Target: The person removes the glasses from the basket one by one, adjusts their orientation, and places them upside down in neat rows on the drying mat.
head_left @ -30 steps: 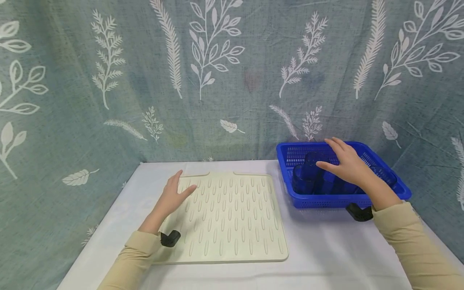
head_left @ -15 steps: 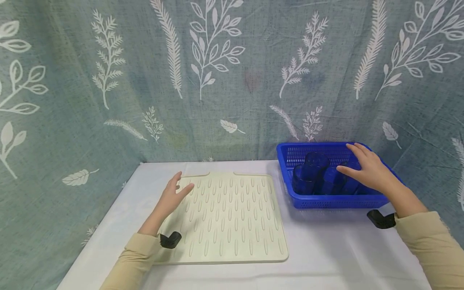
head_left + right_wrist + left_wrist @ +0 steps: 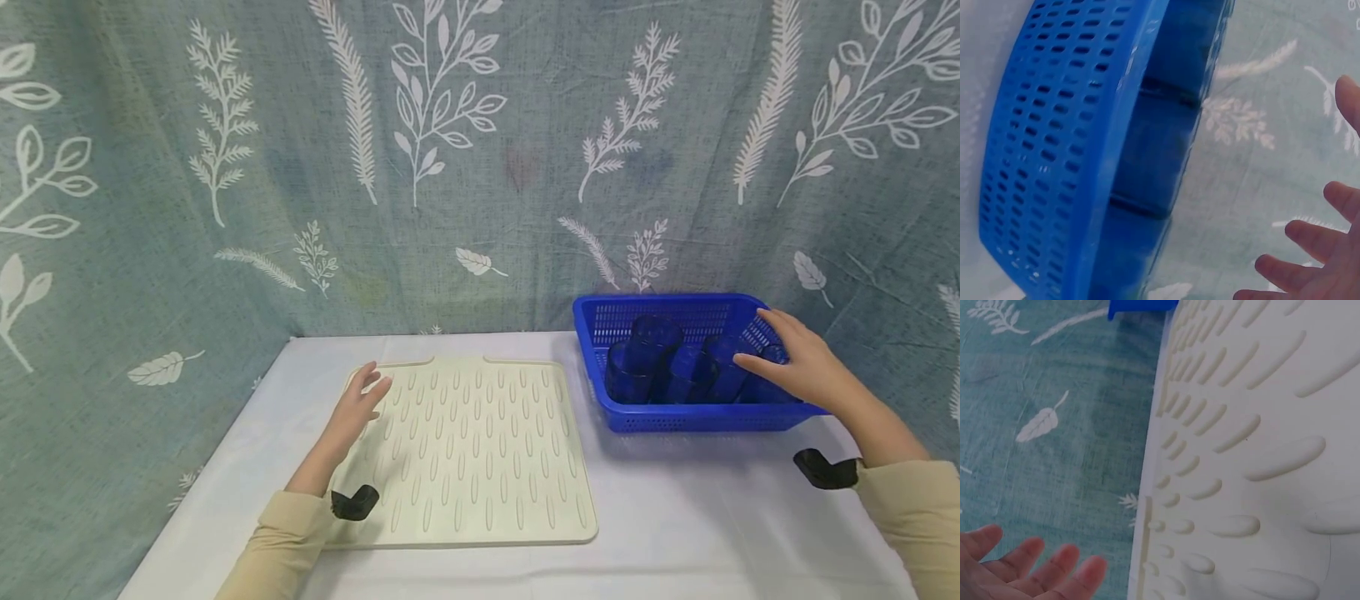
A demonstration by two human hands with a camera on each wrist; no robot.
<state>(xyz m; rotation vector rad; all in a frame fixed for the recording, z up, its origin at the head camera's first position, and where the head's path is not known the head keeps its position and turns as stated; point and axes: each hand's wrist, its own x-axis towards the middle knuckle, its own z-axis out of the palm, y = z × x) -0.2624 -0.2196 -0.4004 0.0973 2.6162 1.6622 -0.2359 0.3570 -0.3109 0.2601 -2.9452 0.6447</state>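
My right hand [image 3: 802,362] hovers over the right end of a blue plastic basket [image 3: 697,415], fingers spread and holding nothing. Several drinking glasses [image 3: 688,375], tinted blue by the basket, sit in it; one glass [image 3: 654,340] rests on top of others. In the right wrist view, spread fingers [image 3: 1313,240] are apart from the perforated basket wall [image 3: 1054,144]. My left hand [image 3: 354,412] is raised over the left edge of a cream ridged mat [image 3: 480,467], with nothing in it. Its relaxed fingertips [image 3: 1066,556] show at the lower left of the left wrist view.
Both mat and basket lie on a white-covered table [image 3: 660,508], the basket at the back right. A green-grey curtain [image 3: 480,167] with white leaf prints hangs behind and at the sides. Each wrist carries a black camera mount [image 3: 355,503].
My right hand has moved rightward and slightly nearer across the basket, uncovering more of the glasses. The left hand has barely shifted, its fingers drawing a little closer together.
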